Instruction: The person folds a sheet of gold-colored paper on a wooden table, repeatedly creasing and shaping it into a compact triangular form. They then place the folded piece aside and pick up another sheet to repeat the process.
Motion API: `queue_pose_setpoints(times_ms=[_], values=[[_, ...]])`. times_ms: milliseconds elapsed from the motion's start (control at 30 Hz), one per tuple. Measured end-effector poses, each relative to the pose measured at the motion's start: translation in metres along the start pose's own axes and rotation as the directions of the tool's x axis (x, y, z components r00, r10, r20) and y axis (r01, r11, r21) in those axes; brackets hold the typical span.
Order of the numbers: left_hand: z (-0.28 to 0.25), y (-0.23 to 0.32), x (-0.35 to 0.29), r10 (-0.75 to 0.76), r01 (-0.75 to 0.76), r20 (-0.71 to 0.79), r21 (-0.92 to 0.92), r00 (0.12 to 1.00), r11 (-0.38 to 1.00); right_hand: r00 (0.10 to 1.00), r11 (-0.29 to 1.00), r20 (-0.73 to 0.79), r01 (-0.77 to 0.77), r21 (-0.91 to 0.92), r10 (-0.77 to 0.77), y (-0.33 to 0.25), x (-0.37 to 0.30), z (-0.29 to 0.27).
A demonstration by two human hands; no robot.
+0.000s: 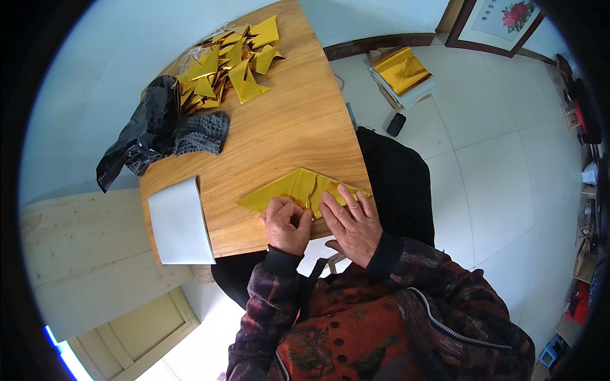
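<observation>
A sheet of gold foil paper (279,188), folded into a wide pointed shape with creases near its middle, lies by the table's near edge. My left hand (287,223) is closed at the paper's lower edge, fingers curled and thumb against them, pinching it. Flat across the right part of the paper rests my right hand (352,225), its fingers stretched out and slightly apart. The paper under both hands is partly hidden. To the left of my left hand lies a stack of white paper (181,222).
Folded gold paper pieces (229,63) are heaped at the table's far end. Beside them are a black plastic bag (146,127) and a dark grey textured cloth (202,133). More gold sheets (401,70) and a small black object (396,125) lie on the tiled floor, right of the wooden table (298,120).
</observation>
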State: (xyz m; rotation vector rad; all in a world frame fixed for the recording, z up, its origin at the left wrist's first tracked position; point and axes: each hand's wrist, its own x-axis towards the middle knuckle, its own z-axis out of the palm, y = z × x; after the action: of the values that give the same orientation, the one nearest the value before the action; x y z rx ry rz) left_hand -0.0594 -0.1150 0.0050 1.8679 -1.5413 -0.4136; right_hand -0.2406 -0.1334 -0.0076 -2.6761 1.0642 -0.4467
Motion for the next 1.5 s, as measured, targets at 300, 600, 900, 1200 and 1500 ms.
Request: queue_pose_setpoints(times_ms=[300, 600, 900, 1200, 1500], values=[[0.002, -0.003, -0.001, -0.001, 0.001, 0.0, 0.0, 1.0, 1.0, 0.999, 0.999, -0.036, -0.001, -0.047, -0.001, -0.001, -0.002, 0.008], [-0.003, -0.015, -0.003, 0.117, -0.119, -0.029, -0.08, 0.993, 0.99, 0.998, 0.999, 0.062, 0.019, 0.028, -0.02, -0.009, 0.003, 0.006], [-0.011, -0.025, -0.011, 0.314, -0.314, 0.018, 0.043, 0.949, 0.948, 1.0, 0.984, 0.015, 0.025, -0.174, -0.023, -0.015, 0.006, 0.014], [-0.006, -0.029, -0.011, 0.315, -0.322, 0.076, 0.126, 0.946, 0.938, 0.998, 0.991, 0.062, -0.009, -0.133, 0.017, 0.02, -0.012, -0.023], [-0.009, -0.028, -0.011, 0.294, -0.305, 0.11, 0.104, 0.95, 0.947, 0.985, 0.967, 0.045, -0.151, -0.205, 0.164, 0.034, -0.029, -0.038]])
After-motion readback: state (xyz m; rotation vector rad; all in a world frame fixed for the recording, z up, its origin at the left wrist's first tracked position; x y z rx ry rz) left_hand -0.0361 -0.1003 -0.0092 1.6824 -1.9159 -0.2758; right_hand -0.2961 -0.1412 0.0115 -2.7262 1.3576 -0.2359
